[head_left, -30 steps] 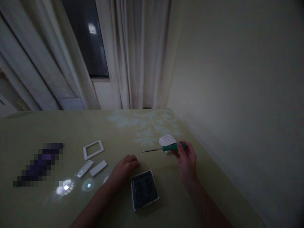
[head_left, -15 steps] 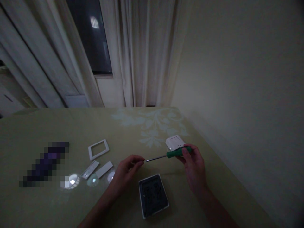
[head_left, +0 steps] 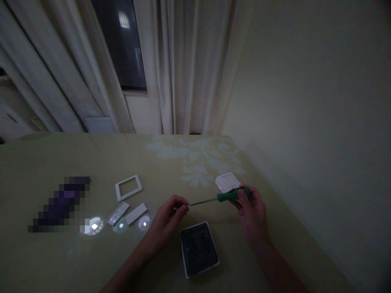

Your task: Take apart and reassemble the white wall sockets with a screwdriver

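Note:
My right hand (head_left: 251, 215) grips the green handle of a screwdriver (head_left: 217, 198), whose thin shaft points left. My left hand (head_left: 168, 218) is pinched at the shaft's tip; whatever small thing sits between those fingertips is too small to make out. Below the two hands lies a square switch body (head_left: 199, 249), dark side up with a white rim, on the table (head_left: 91, 158). A white socket plate (head_left: 227, 181) rests just behind the screwdriver handle.
Left of my hands lie a white rectangular frame (head_left: 128, 187), two small white rocker pieces (head_left: 127, 213) and a blurred dark object (head_left: 59, 204). Bright light spots shine on the tabletop. A wall runs along the table's right edge, with curtains and a dark window behind.
My left hand rose from the table and pinched at the screwdriver's tip. My right hand lowered the screwdriver slightly. The view shifted a little, moving everything rightward.

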The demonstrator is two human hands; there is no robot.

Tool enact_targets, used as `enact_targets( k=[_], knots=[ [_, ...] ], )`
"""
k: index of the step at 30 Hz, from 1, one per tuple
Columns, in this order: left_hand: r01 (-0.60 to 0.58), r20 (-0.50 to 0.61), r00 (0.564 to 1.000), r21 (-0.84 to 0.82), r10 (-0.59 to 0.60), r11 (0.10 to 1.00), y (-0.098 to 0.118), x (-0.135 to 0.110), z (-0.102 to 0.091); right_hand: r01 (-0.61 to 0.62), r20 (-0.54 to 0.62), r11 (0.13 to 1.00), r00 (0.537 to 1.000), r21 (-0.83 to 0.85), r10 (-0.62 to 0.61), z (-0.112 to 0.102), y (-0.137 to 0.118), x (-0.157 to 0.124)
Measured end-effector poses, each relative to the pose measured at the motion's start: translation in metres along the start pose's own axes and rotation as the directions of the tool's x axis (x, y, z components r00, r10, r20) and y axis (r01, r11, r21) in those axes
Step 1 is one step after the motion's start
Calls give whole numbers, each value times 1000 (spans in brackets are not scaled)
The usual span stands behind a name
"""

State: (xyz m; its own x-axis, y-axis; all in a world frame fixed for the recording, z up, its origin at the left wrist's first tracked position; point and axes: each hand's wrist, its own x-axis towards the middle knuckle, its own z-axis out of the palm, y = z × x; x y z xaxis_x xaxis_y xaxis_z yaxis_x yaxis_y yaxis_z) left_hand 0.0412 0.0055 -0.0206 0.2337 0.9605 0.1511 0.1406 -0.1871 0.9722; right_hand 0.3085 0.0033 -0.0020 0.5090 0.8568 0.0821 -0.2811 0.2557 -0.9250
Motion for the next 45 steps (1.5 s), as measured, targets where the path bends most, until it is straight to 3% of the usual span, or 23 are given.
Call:
enact_targets(
  k=[4, 10, 16, 20, 29, 36, 42, 45],
  knots=[
    [-35, 11, 999, 16, 35, 999, 10, -6, 4, 15, -43, 999, 999, 34, -13, -1, -4, 7],
    [-41, 177, 984, 106, 22, 994, 26, -23, 23, 47, -123, 997, 992, 66, -38, -5, -7, 14],
    [-277, 251, 945, 276, 209, 920, 11, -22, 33, 42, -114, 996, 993, 85, -32, -2, -10, 10],
    [-334, 281, 928, 340, 244, 879, 6, -21, 35, 51, -113, 995, 993, 84, -41, -2, -10, 8],
    [-480, 389, 866, 467, 315, 743, 17, -25, 36, 55, -102, 996, 994, 72, -48, -1, -11, 8],
    [-467, 418, 868, 510, 267, 722, 20, -31, 31, 73, -123, 994, 990, 82, -63, -5, -14, 11],
    [-287, 419, 906, 523, 51, 802, 15, -34, 20, 119, -157, 991, 982, 53, -110, -11, -21, 15],
    [-242, 390, 920, 527, 20, 815, 8, -31, 16, 152, -130, 988, 980, 11, -149, -12, -25, 11]
  ],
)
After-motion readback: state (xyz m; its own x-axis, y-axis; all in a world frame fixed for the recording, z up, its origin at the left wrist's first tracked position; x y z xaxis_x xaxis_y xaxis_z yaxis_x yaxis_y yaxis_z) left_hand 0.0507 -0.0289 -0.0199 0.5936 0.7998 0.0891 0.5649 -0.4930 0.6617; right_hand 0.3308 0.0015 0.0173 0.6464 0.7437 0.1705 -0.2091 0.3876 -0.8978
